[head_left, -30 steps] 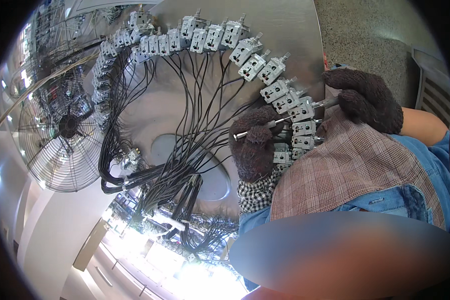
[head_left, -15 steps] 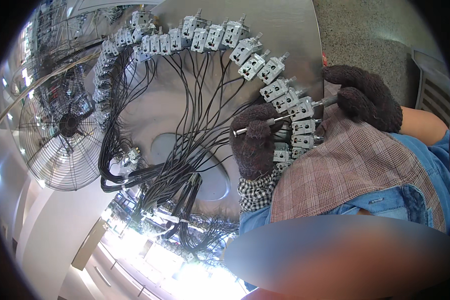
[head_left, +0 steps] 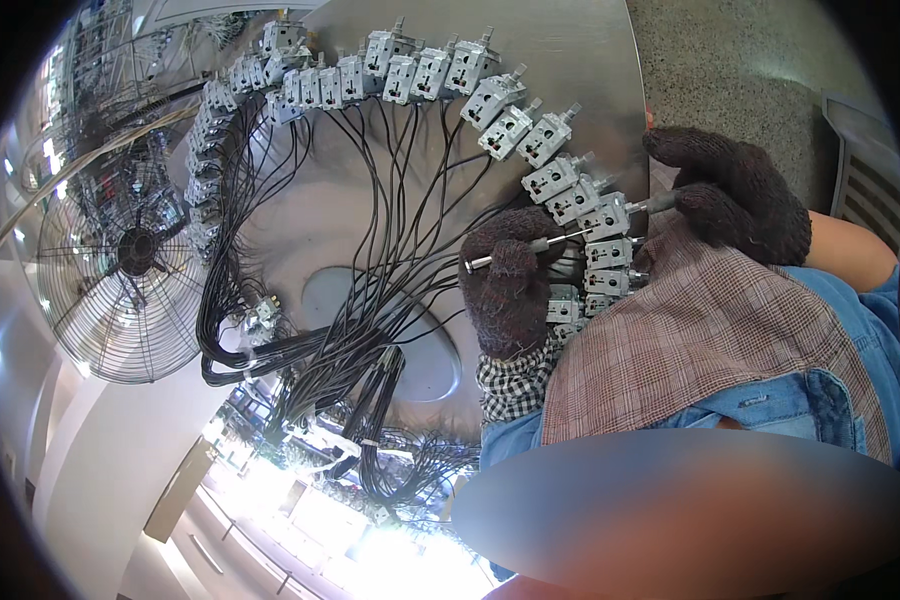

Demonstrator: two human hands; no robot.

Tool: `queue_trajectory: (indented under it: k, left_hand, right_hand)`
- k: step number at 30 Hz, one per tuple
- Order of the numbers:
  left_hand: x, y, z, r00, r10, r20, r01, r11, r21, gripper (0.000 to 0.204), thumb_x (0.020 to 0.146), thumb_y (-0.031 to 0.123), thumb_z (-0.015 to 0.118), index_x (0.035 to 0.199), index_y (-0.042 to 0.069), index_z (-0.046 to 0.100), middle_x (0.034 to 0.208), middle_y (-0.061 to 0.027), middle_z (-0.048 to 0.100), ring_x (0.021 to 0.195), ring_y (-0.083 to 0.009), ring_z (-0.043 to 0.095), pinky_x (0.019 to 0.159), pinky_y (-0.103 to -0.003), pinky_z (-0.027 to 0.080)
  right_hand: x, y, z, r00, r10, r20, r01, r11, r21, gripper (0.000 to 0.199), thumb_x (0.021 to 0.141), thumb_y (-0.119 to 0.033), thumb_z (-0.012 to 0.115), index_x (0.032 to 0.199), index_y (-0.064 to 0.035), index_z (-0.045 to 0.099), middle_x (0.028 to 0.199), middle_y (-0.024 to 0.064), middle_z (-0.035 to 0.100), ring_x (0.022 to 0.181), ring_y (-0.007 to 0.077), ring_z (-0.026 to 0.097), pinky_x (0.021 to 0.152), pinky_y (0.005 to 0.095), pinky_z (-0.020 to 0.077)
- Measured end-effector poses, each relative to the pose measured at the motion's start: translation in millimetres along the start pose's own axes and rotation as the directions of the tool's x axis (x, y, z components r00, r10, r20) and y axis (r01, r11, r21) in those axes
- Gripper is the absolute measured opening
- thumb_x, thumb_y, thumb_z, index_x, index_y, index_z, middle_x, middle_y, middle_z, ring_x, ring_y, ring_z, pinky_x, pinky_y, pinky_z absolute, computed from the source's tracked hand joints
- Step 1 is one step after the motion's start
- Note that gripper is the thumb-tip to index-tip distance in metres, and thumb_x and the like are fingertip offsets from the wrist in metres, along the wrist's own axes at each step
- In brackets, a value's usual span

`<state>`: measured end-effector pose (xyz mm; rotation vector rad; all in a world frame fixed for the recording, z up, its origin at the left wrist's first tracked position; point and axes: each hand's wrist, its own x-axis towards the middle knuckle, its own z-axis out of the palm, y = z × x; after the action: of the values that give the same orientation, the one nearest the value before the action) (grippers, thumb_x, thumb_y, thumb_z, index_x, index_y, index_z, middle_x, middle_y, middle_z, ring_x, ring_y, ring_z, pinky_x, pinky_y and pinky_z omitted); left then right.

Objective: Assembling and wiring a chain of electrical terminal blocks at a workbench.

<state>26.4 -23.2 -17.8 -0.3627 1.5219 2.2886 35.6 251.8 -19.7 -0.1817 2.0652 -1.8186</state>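
Both hands wear dark knitted gloves. My left hand [head_left: 510, 290] is closed around the thin metal shaft of a screwdriver-like tool [head_left: 560, 240], whose tip pokes out to the left of the fingers. My right hand [head_left: 735, 195] grips the tool's other end by the table's right rim. The shaft lies across a grey wired switch unit [head_left: 605, 215], one of several set in an arc [head_left: 410, 75] on the round metal table [head_left: 570, 60]. Black cables [head_left: 370, 300] run from each unit toward the table's middle.
A plaid cloth [head_left: 710, 340] lies over my lap against the table's edge, with denim below it. A wire-guard fan [head_left: 130, 250] stands at the left. Cable bundles [head_left: 370, 400] hang off the near rim. A speckled floor [head_left: 750, 70] lies at the upper right.
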Motion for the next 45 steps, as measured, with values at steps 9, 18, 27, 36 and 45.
queue_trajectory:
  k: [9,18,27,36,45]
  left_hand:
    - [1,-5,-2,0.999,-0.038,0.012,0.039,0.995,-0.090,0.044,0.081,0.028,0.070,0.096,-0.012,0.059,0.095,-0.0201,0.062,0.089,-0.0309,0.064,0.076,-0.042,0.059]
    - [0,-6,-4,0.998,-0.049,-0.048,0.045,0.996,-0.073,0.038,0.078,0.020,0.068,0.097,-0.012,0.059,0.095,-0.0202,0.063,0.087,-0.0311,0.065,0.077,-0.041,0.059]
    - [2,7,10,0.971,-0.161,-0.176,0.158,0.987,-0.031,0.030,0.068,0.005,0.062,0.094,-0.010,0.060,0.091,-0.0178,0.062,0.084,-0.0287,0.064,0.073,-0.039,0.060]
    - [0,-4,1,0.998,-0.045,-0.048,0.039,0.992,-0.119,0.036,0.083,0.023,0.069,0.099,-0.006,0.057,0.093,-0.0155,0.059,0.086,-0.0280,0.063,0.074,-0.041,0.059]
    - [0,-5,0,1.000,-0.011,-0.028,0.008,0.997,-0.076,0.038,0.086,0.028,0.066,0.100,-0.006,0.056,0.094,-0.0159,0.059,0.086,-0.0277,0.063,0.075,-0.042,0.059]
  right_hand:
    - [5,17,7,0.931,-0.348,-0.109,0.306,0.909,-0.283,0.039,0.093,-0.018,0.057,0.127,-0.0013,0.051,0.080,0.0083,0.064,0.064,0.0138,0.061,0.058,0.0284,0.0495]
    - [-2,7,4,0.999,-0.019,-0.037,0.015,0.995,-0.102,0.034,0.096,-0.020,0.051,0.123,0.0000,0.053,0.082,0.0094,0.064,0.061,0.0124,0.059,0.056,0.0278,0.0496]
    - [-3,13,13,0.992,0.084,-0.099,-0.070,0.988,0.134,0.033,0.097,-0.018,0.050,0.126,-0.0017,0.052,0.079,0.0076,0.062,0.058,0.0100,0.055,0.053,0.0262,0.0474]
    - [-1,2,5,0.990,0.135,-0.031,-0.130,0.982,0.137,0.035,0.096,-0.019,0.051,0.127,-0.0026,0.050,0.087,0.0096,0.067,0.059,0.0088,0.056,0.053,0.0244,0.0471]
    - [-3,8,8,0.995,-0.081,-0.056,0.086,0.992,0.089,0.041,0.094,-0.011,0.054,0.133,-0.0050,0.047,0.082,0.0068,0.061,0.064,0.0103,0.056,0.058,0.0269,0.0482]
